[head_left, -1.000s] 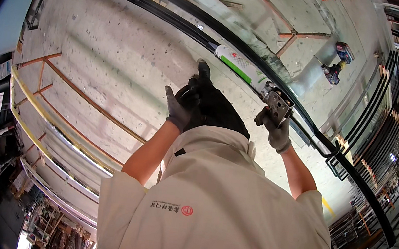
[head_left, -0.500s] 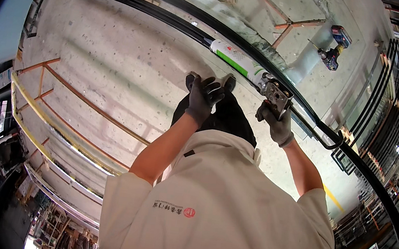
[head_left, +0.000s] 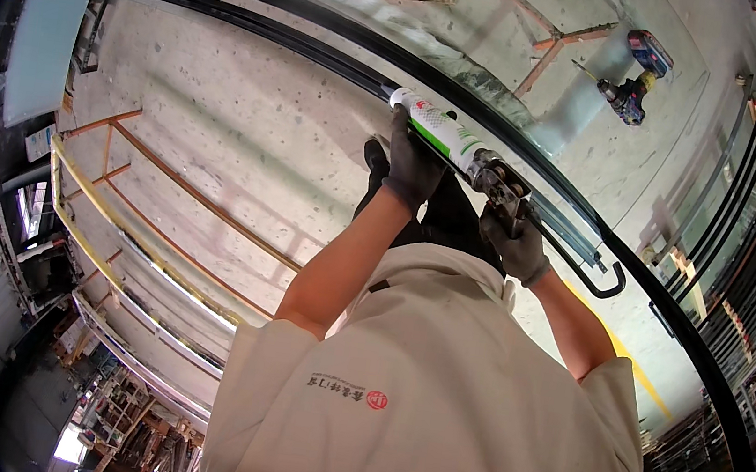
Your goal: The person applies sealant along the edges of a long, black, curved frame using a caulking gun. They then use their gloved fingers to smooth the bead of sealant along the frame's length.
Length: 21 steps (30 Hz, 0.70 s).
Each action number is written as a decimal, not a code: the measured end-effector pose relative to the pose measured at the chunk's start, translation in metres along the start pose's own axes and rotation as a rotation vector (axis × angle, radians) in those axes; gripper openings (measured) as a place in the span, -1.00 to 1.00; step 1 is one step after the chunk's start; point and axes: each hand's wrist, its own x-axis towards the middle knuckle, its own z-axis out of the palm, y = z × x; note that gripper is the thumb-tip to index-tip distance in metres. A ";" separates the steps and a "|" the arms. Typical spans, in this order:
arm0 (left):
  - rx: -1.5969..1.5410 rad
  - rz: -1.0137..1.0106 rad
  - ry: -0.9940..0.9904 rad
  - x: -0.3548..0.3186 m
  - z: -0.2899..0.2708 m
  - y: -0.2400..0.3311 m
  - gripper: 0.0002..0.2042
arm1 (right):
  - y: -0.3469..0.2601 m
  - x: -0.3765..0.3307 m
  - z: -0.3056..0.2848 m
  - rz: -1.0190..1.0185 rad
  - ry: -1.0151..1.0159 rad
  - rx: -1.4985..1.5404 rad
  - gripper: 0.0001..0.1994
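A caulking gun (head_left: 507,182) loaded with a white and green sealant tube (head_left: 436,130) is held slantwise in front of me, its nozzle toward the upper left. My gloved left hand (head_left: 415,167) wraps around the tube from below near its front end. At the rear, my gloved right hand (head_left: 517,244) grips the gun's handle and trigger; its fingers are partly hidden by the metal body. The hooked pull rod sticks out behind, to the right. Just beyond the gun run long black frame profiles (head_left: 329,22), and the nozzle tip lies close to them.
A cordless drill (head_left: 638,79) lies on a pale surface at the upper right. Orange-brown metal legs (head_left: 552,45) stand beyond the profiles. To the left are a yellow-edged rack (head_left: 112,251) and a glass pane (head_left: 53,36). More black profiles (head_left: 733,185) stand at the right.
My left hand has moved from free in the air onto the sealant tube and closed around it. The caulking gun has shifted slightly left, still in my right hand.
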 end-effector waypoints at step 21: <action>0.075 0.028 0.116 0.001 0.003 -0.066 -0.50 | 0.003 -0.043 -0.035 -0.102 0.176 -0.128 -0.80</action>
